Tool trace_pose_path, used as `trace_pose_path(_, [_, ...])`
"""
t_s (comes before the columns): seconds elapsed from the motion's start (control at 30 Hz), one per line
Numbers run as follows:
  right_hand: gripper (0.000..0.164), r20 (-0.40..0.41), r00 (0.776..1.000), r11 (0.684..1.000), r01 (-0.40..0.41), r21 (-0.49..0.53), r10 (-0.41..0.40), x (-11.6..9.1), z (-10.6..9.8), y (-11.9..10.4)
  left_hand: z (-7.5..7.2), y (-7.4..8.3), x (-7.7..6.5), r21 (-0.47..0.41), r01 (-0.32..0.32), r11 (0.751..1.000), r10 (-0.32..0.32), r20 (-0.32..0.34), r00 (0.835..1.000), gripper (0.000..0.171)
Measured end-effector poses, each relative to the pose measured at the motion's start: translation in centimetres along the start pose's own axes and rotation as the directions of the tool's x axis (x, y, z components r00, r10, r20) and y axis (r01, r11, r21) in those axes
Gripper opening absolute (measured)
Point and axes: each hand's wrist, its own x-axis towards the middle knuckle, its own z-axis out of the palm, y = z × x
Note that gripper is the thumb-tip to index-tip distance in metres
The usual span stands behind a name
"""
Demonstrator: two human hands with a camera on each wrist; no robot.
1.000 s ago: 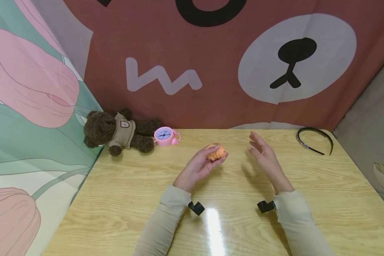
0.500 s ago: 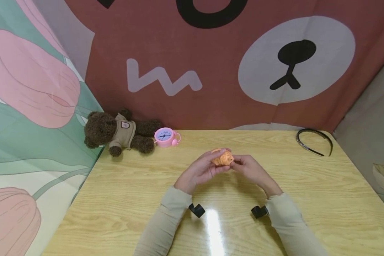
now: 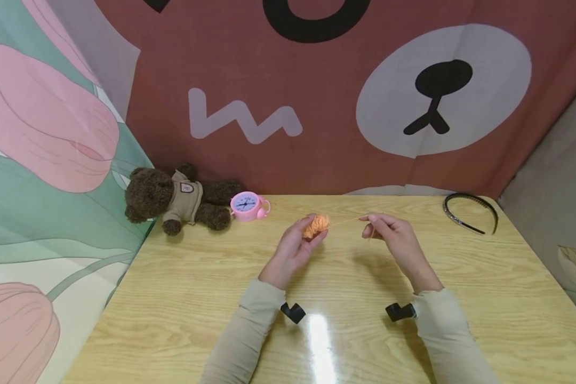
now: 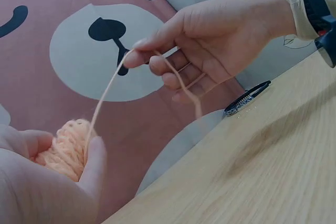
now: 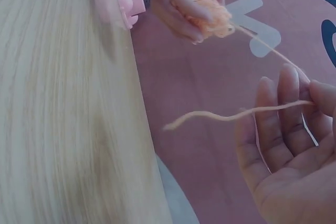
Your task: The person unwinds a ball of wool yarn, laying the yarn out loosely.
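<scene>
A small ball of orange yarn (image 3: pixel 316 226) is gripped between the thumb and fingers of my left hand (image 3: pixel 292 250), above the table. From it a single strand (image 4: pixel 106 88) runs taut across to my right hand (image 3: pixel 397 237), which pinches it between thumb and index finger. Past that pinch the loose yarn end (image 5: pixel 210 115) dangles, seen best in the right wrist view. The other fingers of the right hand are loosely bent. In the left wrist view the yarn ball (image 4: pixel 65 150) is partly hidden by the left hand's fingers.
A brown teddy bear (image 3: pixel 184 197) in a beige shirt lies at the back left of the wooden table (image 3: pixel 197 298). Beside its feet is a pink alarm clock (image 3: pixel 246 206). A black headband (image 3: pixel 470 213) lies at the back right. A printed curtain (image 3: pixel 317 160) hangs behind the table.
My right hand came in to the yarn ball, pinched the strand's end and drew it out to the right. My left hand, still gripping the ball, has shifted slightly left.
</scene>
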Motion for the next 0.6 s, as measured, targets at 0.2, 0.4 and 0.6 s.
trace_pose_path(0.2, [0.046, -0.119, 0.993, 0.988, 0.018, 0.151, 0.0, 0.0, -0.6, -0.1, -0.1, 0.2, 0.3, -0.04, -0.003, 0.999, 0.002, -0.018, 1.0, 0.01])
trace_pose_path(0.4, [0.039, -0.262, 0.962, 0.919, 0.035, 0.393, 0.075, -0.2, -1.8, 0.0, -0.2, 0.4, 0.3, -0.083, 0.038, 0.996, -0.038, 0.003, 0.999, 0.01])
trace_pose_path(0.6, [0.029, -0.415, 0.895, 0.828, 0.104, 0.55, 0.164, 0.1, -2.8, -0.1, -0.4, 0.6, 0.3, -0.139, 0.075, 0.987, -0.077, -0.009, 0.997, 0.011])
